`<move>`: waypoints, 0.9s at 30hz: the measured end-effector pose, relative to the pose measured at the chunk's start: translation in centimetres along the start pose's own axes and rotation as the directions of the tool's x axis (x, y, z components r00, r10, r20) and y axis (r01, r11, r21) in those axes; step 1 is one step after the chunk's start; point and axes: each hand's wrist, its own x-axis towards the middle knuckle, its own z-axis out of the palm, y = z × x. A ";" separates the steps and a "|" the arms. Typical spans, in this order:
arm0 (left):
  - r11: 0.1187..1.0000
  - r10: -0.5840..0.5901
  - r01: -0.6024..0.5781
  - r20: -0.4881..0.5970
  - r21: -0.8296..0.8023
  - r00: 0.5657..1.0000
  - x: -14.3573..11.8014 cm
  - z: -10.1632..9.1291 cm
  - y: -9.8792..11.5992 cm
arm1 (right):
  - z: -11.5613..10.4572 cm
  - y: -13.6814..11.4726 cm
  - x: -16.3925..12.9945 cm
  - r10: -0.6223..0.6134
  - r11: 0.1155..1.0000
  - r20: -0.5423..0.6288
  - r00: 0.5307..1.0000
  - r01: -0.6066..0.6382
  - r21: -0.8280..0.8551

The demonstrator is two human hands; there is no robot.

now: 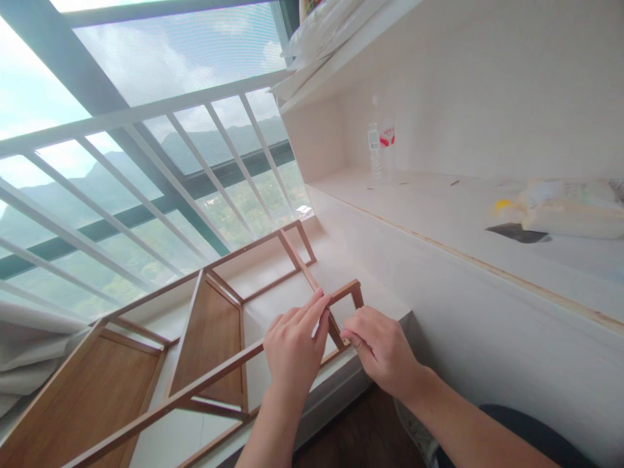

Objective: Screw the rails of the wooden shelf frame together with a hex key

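Observation:
A brown wooden shelf frame point(227, 359) with solid wood panels point(212, 331) lies on its side along the window ledge. My left hand point(296, 338) is closed around its near rail, fingers pointing at the spot where a crosspiece meets the rail. Just right of that joint, my right hand point(383, 348) is pinched shut, thumb and forefinger together by the inner side of the crosspiece. A thin, pale sliver shows between its fingertips and the wood, too small to name. The rail's end point(353, 286) sticks out above my right hand.
White railing point(214, 136) and windows stand behind the frame. On the right, a white built-in shelf point(439, 201) holds a clear plastic bottle point(375, 153) and a plastic-wrapped package point(570, 208). A grey curtain point(39, 357) hangs at left. Dark floor point(361, 429) lies below.

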 end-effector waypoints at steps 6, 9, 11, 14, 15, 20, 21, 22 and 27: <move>1.000 0.003 -0.002 -0.005 0.005 1.000 0.0 0.0 0.1 | 0.0 0.2 0.0 0.042 0.996 -0.028 0.999 -0.040 0.079; 1.000 0.002 -0.002 -0.011 0.000 1.000 0.1 0.0 0.1 | -0.1 0.2 0.0 0.059 0.992 -0.039 0.998 -0.054 0.112; 1.000 0.001 -0.001 -0.010 -0.004 1.000 0.1 0.0 0.1 | -0.1 0.3 0.0 0.070 0.989 -0.043 0.997 -0.063 0.132; 1.000 0.001 -0.001 -0.010 -0.003 1.000 0.0 0.0 0.1 | 0.0 0.4 -0.2 0.097 0.984 -0.042 0.994 -0.089 0.154; 1.000 0.001 -0.001 -0.011 -0.003 1.000 0.0 0.0 0.1 | 0.1 0.4 -0.2 0.108 0.982 -0.042 0.993 -0.100 0.159; 1.000 -0.004 0.004 -0.015 -0.007 1.000 0.1 0.0 0.2 | 0.3 0.5 -0.4 0.150 0.977 -0.060 0.987 -0.139 0.159; 1.000 -0.006 0.006 -0.016 -0.008 1.000 0.1 0.0 0.2 | 0.3 0.5 -0.4 0.149 0.979 -0.067 0.987 -0.137 0.149; 1.000 -0.008 0.008 -0.015 -0.009 1.000 0.1 0.0 0.2 | 0.3 0.5 -0.4 0.144 0.981 -0.072 0.987 -0.133 0.141; 1.000 -0.004 0.004 -0.012 -0.012 1.000 0.1 0.0 0.2 | 0.2 0.4 -0.4 0.136 0.984 -0.032 0.990 -0.131 0.123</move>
